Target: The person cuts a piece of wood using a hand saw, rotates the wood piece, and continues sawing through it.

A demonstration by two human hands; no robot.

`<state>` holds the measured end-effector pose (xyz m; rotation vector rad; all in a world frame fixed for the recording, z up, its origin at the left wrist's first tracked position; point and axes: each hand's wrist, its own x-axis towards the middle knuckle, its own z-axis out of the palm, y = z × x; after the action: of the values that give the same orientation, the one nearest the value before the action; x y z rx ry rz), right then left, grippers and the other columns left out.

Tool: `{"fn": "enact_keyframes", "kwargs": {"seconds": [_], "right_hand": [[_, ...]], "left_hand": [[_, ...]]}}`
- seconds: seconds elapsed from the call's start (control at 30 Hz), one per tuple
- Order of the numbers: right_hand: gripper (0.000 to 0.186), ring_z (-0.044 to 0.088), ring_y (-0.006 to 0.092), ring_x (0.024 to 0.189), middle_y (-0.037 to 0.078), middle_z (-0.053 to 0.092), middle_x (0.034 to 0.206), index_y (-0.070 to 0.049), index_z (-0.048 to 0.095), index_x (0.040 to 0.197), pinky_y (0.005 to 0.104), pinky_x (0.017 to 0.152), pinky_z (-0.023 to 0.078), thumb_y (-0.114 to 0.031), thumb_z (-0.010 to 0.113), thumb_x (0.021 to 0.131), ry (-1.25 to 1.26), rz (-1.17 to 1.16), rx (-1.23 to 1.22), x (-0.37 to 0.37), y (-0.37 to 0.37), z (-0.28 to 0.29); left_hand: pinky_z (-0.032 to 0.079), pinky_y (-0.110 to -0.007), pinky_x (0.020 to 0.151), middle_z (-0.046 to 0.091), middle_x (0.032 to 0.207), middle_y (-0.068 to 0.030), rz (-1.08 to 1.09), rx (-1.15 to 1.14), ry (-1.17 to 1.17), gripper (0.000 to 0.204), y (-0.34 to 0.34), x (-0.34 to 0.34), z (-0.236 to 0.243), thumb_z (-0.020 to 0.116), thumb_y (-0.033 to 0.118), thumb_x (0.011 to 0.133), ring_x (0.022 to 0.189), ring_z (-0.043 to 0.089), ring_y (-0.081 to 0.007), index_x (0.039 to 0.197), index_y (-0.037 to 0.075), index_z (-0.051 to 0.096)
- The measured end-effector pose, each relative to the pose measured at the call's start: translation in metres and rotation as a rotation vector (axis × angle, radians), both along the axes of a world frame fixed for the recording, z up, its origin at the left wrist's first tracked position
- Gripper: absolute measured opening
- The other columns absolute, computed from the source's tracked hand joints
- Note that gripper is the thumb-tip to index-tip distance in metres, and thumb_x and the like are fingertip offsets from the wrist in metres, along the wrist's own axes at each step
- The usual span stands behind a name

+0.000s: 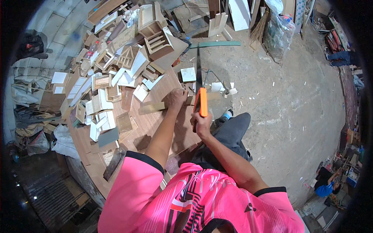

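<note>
My right hand is closed round the grip of a hand saw with an orange-and-black handle. Its dark, narrow blade points away from me, past the table's right edge. Just left of the saw, my left hand bears down on a narrow wooden board, its fingers curled over it. The board lies across the wooden tabletop, and its right end sticks out beyond the edge. The saw hides part of the board, so I cannot tell whether the blade touches it.
Wood offcuts and small box-like frames crowd the table's left and far side. White scraps and a green strip lie on the concrete floor. A broom and a clear plastic bag stand at the back. Another person is at the far right.
</note>
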<state>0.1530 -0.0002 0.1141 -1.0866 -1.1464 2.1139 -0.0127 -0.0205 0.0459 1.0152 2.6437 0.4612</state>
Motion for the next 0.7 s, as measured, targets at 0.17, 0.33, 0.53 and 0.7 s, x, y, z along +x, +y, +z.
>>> {"fn": "enact_keyframes", "kwargs": {"seconds": [0.17, 0.33, 0.53, 0.7], "right_hand": [[0.011, 0.045, 0.0132, 0.036, 0.002, 0.047, 0.051, -0.003, 0.051, 0.073, 0.0283, 0.034, 0.035, -0.007, 0.059, 0.080, -0.077, 0.013, 0.137, 0.025, 0.055, 0.047], [0.015, 0.046, 0.0092, 0.054, -0.001, 0.047, 0.061, -0.001, 0.054, 0.082, 0.0268, 0.049, 0.037, -0.013, 0.064, 0.078, -0.404, 0.154, 0.420, 0.073, 0.127, 0.077], [0.020, 0.041, 0.0084, 0.057, 0.000, 0.043, 0.062, -0.002, 0.053, 0.094, 0.0271, 0.052, 0.035, -0.006, 0.063, 0.077, -0.589, 0.356, 0.710, 0.094, 0.139, 0.067], [0.025, 0.051, 0.0097, 0.068, 0.003, 0.054, 0.074, -0.001, 0.054, 0.103, 0.0255, 0.061, 0.042, 0.005, 0.059, 0.079, -0.434, 0.324, 0.553, 0.091, 0.113, 0.079]], "left_hand": [[0.050, -0.047, 0.075, 0.065, 0.079, -0.0187, 0.117, 0.046, 0.013, 0.035, -0.001, 0.009, -0.010, 0.055, 0.031, 0.082, 0.077, 0.063, -0.0352, 0.067, 0.002, 0.068], [0.049, -0.046, 0.072, 0.065, 0.077, -0.0166, 0.184, 0.081, 0.051, 0.034, -0.004, 0.010, -0.014, 0.057, 0.031, 0.082, 0.076, 0.063, -0.0344, 0.068, 0.002, 0.067], [0.046, -0.045, 0.062, 0.062, 0.075, -0.0153, 0.204, 0.081, -0.004, 0.035, -0.004, 0.009, -0.013, 0.062, 0.033, 0.082, 0.069, 0.060, -0.0347, 0.066, 0.002, 0.062], [0.046, -0.045, 0.060, 0.059, 0.070, -0.0143, 0.189, 0.122, 0.028, 0.034, -0.002, 0.010, -0.014, 0.062, 0.031, 0.081, 0.065, 0.059, -0.0327, 0.062, 0.002, 0.059]]}}
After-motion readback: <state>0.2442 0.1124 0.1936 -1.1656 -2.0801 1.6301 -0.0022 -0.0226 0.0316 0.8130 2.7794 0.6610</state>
